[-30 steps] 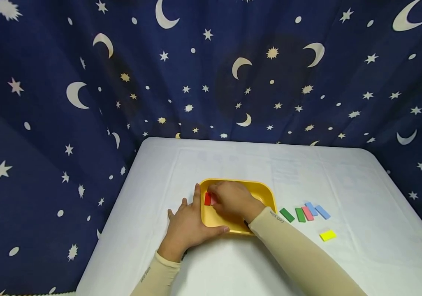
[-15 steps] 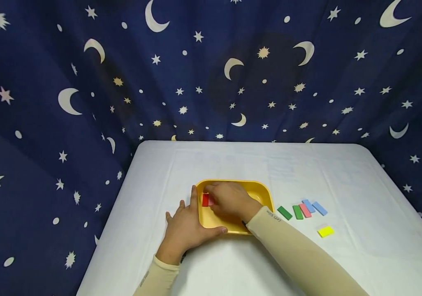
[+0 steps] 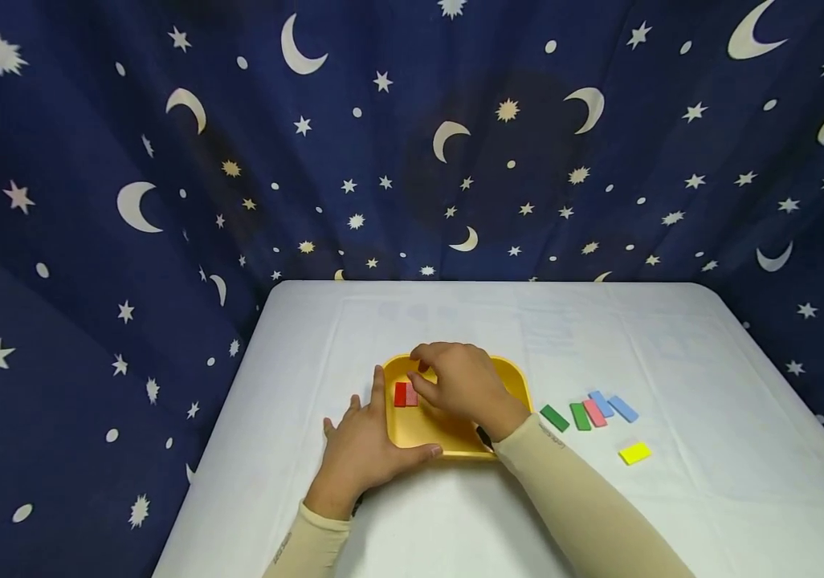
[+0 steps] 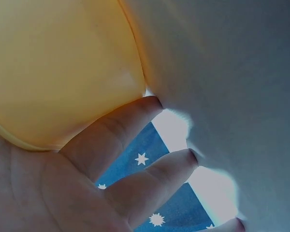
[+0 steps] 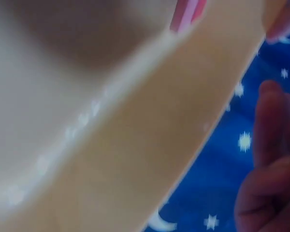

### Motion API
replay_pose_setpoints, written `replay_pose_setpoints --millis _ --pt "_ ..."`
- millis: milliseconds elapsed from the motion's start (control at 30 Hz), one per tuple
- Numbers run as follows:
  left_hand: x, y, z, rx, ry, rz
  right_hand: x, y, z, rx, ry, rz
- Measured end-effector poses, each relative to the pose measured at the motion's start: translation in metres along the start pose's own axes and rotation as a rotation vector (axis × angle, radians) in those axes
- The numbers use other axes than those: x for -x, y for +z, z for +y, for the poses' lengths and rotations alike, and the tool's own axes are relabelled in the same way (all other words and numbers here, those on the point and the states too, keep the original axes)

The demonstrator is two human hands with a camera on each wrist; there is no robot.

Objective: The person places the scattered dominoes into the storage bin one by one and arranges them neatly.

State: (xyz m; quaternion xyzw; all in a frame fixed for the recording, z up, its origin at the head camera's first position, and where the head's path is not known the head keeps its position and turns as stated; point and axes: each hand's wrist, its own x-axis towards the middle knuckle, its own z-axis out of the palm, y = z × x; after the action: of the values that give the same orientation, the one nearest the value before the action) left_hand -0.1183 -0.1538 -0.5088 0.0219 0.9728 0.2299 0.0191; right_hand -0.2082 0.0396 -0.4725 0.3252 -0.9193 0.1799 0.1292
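A yellow plastic tray [image 3: 412, 435] sits on the white table. Inside it, near the left wall, a flat red block [image 3: 401, 394] and a pink block [image 3: 412, 394] lie side by side. My left hand [image 3: 360, 449] braces the tray's left front corner, index finger straight along the side and thumb on the front rim. In the left wrist view its straight fingers [image 4: 150, 183] spread beside the tray wall. Over the tray, my right hand [image 3: 464, 387] holds nothing, its thumb and index apart just right of the pink block. The right wrist view shows both block ends blurred.
Right of the tray lie more flat blocks: dark green [image 3: 554, 418], green [image 3: 581, 417], pink [image 3: 595, 413], two blue, one of them [image 3: 623, 409] farthest right, and a yellow one [image 3: 634, 453] nearer. A navy curtain [image 3: 383, 160] with moons and stars hangs behind.
My right hand has let go of the pink block and lifted slightly up and to the right, leaving it beside the red block. My left hand stays at the tray.
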Motion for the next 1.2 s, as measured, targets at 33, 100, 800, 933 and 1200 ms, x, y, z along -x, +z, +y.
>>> replay_pose_setpoints --millis 33,100,800,933,1200 --pt "0.000 0.001 -0.001 -0.002 -0.006 0.000 0.002 -0.002 0.001 0.000 -0.003 0.025" --pt "0.001 0.002 -0.003 -0.007 -0.018 0.000 0.006 -0.005 0.003 -0.005 -0.005 0.064" --pt "0.002 0.004 -0.002 0.002 -0.003 0.027 0.059 -0.072 0.031 -0.045 0.007 0.473" --pt "0.001 0.003 -0.001 0.003 0.005 0.021 0.075 -0.073 0.045 -0.036 0.026 0.547" --pt "0.002 0.005 0.001 0.001 0.006 0.010 0.107 -0.072 0.068 -0.038 0.130 0.632"
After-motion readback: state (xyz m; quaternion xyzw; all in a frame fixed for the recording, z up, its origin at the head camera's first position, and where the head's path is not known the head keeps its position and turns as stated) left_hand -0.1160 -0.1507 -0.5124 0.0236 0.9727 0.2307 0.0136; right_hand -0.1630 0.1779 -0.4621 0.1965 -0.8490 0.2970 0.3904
